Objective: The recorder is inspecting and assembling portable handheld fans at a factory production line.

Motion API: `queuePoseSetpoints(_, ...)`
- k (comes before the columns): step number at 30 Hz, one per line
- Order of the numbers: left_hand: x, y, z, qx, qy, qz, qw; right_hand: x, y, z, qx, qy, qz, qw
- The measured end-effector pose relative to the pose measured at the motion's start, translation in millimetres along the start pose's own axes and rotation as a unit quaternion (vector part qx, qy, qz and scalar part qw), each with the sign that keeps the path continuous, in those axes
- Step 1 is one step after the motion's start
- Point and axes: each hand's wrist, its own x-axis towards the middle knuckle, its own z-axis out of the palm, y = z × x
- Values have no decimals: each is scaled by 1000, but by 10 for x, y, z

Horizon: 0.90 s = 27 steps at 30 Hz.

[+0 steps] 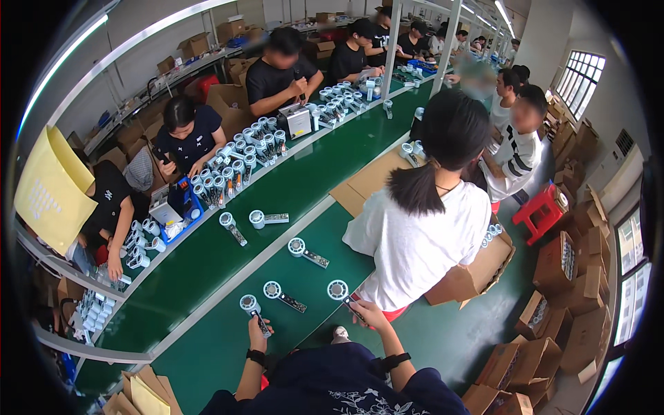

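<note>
My left hand (258, 339) is closed around the handle of a light-blue handheld fan (249, 303), its round head pointing away from me and dark parts showing along the handle. To the right, my right hand (371, 314) grips the handle of a second handheld fan (337, 289) near the edge of the green table. Between and beyond them lie a third fan (273, 290) and a fourth fan (297, 247), both with their circuit boards exposed in the handles. Neither hand touches those two.
Two more fans, one (227, 220) among them, lie on the green conveyor belt (277, 197). Across it, co-workers sit behind many fans and a silver case (298, 122). A person in a white shirt (411, 242) stands close on my right. Cardboard boxes (508, 366) line the floor.
</note>
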Motion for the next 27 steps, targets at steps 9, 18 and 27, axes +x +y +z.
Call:
queuePoseSetpoints(9, 161, -372, 504, 18, 13, 24, 999, 958, -69, -50, 84, -161, 35, 983)
queuePoseSetpoints(18, 186, -531, 609, -3, 19, -27, 999, 1550, -308, 619, 36, -167, 76, 982)
queuePoseSetpoints(27, 469, 2, 316, 323, -182, -128, 920, 1865, -57, 907, -299, -80, -135, 941)
